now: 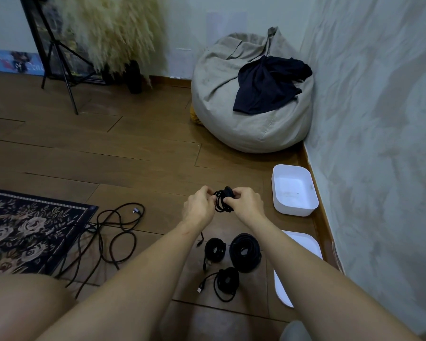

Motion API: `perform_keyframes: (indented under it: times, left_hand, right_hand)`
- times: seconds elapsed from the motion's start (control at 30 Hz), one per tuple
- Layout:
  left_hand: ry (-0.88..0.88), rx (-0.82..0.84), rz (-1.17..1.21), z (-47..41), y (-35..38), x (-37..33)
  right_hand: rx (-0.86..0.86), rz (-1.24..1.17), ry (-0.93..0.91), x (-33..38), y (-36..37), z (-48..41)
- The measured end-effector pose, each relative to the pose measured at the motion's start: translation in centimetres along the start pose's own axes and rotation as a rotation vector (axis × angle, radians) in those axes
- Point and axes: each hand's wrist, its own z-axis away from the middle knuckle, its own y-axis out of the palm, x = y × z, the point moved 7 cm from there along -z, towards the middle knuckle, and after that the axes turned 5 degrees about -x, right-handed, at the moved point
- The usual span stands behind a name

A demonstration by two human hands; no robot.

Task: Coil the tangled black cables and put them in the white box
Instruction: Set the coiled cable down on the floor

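Both hands are raised over the floor [133, 156] with one cable bundle [223, 200] between them. Left hand [199, 205] pinches the bundle's left side. Right hand [246, 201] grips the right side, fingers curled round the loops. White box [293, 209] is on the floor just right of the hands, by the wall, with its lid [303, 242] lying nearer the person. On the floor under the forearms: left coil [215, 249], big coil [245, 252], near coil [226, 281]. Tangled cable [118, 232] sprawls to the left at the edge of the rug [22, 230].
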Motion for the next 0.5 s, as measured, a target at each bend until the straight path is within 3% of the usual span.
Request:
perform_keyframes:
  times: [0.27, 0.5]
  left_hand:
    - [0.063, -0.005, -0.029, 0.2, -0.7, 0.6]
    - [0.013, -0.056, 0.084, -0.6, -0.8, 1.7]
  right_hand:
    - [0.060, -0.062, 0.021, -0.5, 0.5, -0.2]
    - [0.151, -0.177, 0.023, -0.7, 1.4, -0.7]
